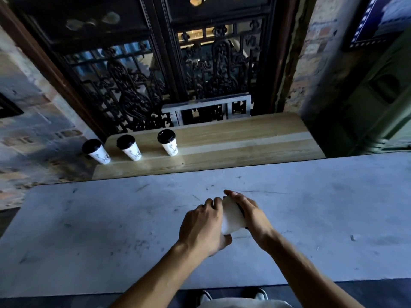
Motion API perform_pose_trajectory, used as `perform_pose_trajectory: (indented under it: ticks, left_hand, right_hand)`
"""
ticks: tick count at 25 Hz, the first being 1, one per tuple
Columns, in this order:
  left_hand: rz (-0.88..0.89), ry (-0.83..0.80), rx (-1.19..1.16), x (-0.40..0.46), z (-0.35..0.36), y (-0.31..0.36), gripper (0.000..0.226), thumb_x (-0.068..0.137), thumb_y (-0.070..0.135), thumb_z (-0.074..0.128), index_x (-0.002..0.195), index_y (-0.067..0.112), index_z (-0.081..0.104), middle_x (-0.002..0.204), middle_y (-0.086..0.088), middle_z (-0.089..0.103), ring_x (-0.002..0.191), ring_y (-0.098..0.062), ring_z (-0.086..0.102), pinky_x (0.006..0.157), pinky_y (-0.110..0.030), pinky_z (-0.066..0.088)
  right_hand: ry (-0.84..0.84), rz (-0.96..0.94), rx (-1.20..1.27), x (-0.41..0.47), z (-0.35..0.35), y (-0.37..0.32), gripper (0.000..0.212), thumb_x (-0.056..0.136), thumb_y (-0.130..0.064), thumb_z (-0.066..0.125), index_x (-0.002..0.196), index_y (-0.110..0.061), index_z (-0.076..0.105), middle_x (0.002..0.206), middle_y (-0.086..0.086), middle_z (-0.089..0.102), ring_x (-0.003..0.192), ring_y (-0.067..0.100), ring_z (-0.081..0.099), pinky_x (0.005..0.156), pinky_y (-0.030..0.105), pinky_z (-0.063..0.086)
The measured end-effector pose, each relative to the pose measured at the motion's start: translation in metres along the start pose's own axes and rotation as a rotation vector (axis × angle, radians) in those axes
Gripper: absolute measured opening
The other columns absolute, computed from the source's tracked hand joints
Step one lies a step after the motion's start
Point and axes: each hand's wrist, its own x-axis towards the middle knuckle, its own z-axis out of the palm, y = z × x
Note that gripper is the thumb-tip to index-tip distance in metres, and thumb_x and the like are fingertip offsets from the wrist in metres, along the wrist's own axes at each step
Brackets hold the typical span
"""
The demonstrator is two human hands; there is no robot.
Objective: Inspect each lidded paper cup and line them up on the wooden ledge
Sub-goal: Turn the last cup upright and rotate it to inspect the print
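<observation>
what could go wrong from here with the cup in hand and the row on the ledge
1. The leftmost cup seems to stand at the wooden ledge's left end; a nudge may tip it off.
2. The held cup, tilted between left hand and right hand, might leak or lose its lid.

No text can be read; the lidded cups (170, 143) bear only an ink-like drawing.

Three cups (130, 147) stand along the ledge's (244, 141) left end.

White cups (170, 146) — black lids, dark line drawings — on pale wooden ledge (244, 138).
</observation>
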Motion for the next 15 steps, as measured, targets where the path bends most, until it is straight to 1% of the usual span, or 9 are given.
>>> perform_pose_trajectory:
  ticks: [2, 3, 4, 6, 8, 9, 11, 13, 15]
  left_hand:
    - [-0.055, 0.031, -0.130, 0.005, -0.006, -0.004, 0.072, 0.069, 0.064, 0.065, 0.122, 0.023, 0.041, 0.108, 0.002, 0.066, 0.093, -0.026, 0.071, 0.064, -0.032, 0.045]
    - [-0.099, 0.031, -0.251, 0.008, -0.010, -0.006, 0.078, 0.068, 0.074, 0.065, 0.125, 0.026, 0.042, 0.110, 0.006, 0.067, 0.095, -0.023, 0.071, 0.067, -0.032, 0.049]
    - [-0.141, 0.024, -0.392, 0.009, -0.013, -0.007, 0.082, 0.067, 0.082, 0.062, 0.127, 0.030, 0.043, 0.111, 0.010, 0.068, 0.095, -0.019, 0.070, 0.070, -0.032, 0.053]
    - [-0.218, 0.034, -0.634, 0.010, -0.017, -0.006, 0.073, 0.070, 0.090, 0.051, 0.123, 0.040, 0.046, 0.104, 0.017, 0.069, 0.093, -0.012, 0.069, 0.072, -0.030, 0.055]
    - [-0.340, 0.042, -0.814, 0.012, -0.020, -0.003, 0.063, 0.073, 0.090, 0.038, 0.113, 0.043, 0.051, 0.092, 0.018, 0.070, 0.089, -0.010, 0.070, 0.067, -0.023, 0.052]
    - [-0.399, 0.039, -0.887, 0.013, -0.022, -0.002, 0.065, 0.073, 0.090, 0.032, 0.110, 0.040, 0.053, 0.090, 0.017, 0.070, 0.086, -0.008, 0.069, 0.065, -0.020, 0.049]
    - [-0.477, 0.046, -0.995, 0.014, -0.023, 0.002, 0.068, 0.078, 0.088, 0.025, 0.108, 0.036, 0.058, 0.095, 0.015, 0.069, 0.088, 0.002, 0.065, 0.067, -0.018, 0.045]
    - [-0.523, 0.069, -1.098, 0.015, -0.021, 0.004, 0.059, 0.092, 0.078, 0.023, 0.110, 0.036, 0.061, 0.107, 0.012, 0.069, 0.098, -0.002, 0.066, 0.079, -0.024, 0.051]
    - [-0.552, 0.065, -1.140, 0.013, -0.019, 0.004, 0.055, 0.101, 0.067, 0.022, 0.118, 0.034, 0.064, 0.121, 0.001, 0.069, 0.111, -0.016, 0.066, 0.098, -0.038, 0.053]
  right_hand:
    - [0.006, -0.050, 0.040, 0.003, 0.000, -0.006, 0.046, 0.085, -0.063, 0.055, 0.119, -0.039, 0.074, 0.126, -0.013, 0.075, 0.118, 0.007, 0.068, 0.100, 0.029, 0.049]
    - [0.007, -0.071, 0.119, 0.004, 0.001, -0.009, 0.045, 0.086, -0.062, 0.056, 0.119, -0.036, 0.073, 0.123, -0.012, 0.078, 0.116, 0.008, 0.070, 0.098, 0.029, 0.050]
    - [0.001, -0.082, 0.228, 0.006, 0.003, -0.012, 0.042, 0.091, -0.059, 0.056, 0.119, -0.032, 0.071, 0.121, -0.009, 0.080, 0.116, 0.011, 0.072, 0.096, 0.030, 0.053]
    - [0.010, -0.084, 0.393, 0.005, 0.009, -0.018, 0.036, 0.102, -0.049, 0.052, 0.119, -0.021, 0.066, 0.116, -0.002, 0.082, 0.113, 0.016, 0.075, 0.090, 0.029, 0.060]
    - [0.036, -0.094, 0.377, 0.001, 0.016, -0.019, 0.045, 0.105, -0.051, 0.047, 0.122, -0.017, 0.071, 0.113, 0.004, 0.082, 0.112, 0.019, 0.075, 0.090, 0.031, 0.061]
    - [0.037, -0.119, 0.327, -0.002, 0.020, -0.017, 0.051, 0.104, -0.056, 0.044, 0.126, -0.020, 0.072, 0.119, 0.006, 0.080, 0.117, 0.020, 0.073, 0.097, 0.035, 0.059]
    - [0.003, -0.188, 0.209, -0.004, 0.024, -0.010, 0.058, 0.102, -0.060, 0.040, 0.143, -0.025, 0.061, 0.140, 0.007, 0.070, 0.135, 0.022, 0.061, 0.115, 0.046, 0.046]
    - [-0.048, -0.242, 0.147, -0.004, 0.022, -0.005, 0.056, 0.102, -0.053, 0.043, 0.154, -0.033, 0.045, 0.151, 0.001, 0.060, 0.143, 0.020, 0.054, 0.121, 0.048, 0.039]
    - [-0.103, -0.215, 0.189, -0.004, 0.021, -0.007, 0.062, 0.099, -0.056, 0.053, 0.157, -0.042, 0.037, 0.155, -0.006, 0.057, 0.141, 0.014, 0.055, 0.120, 0.045, 0.041]
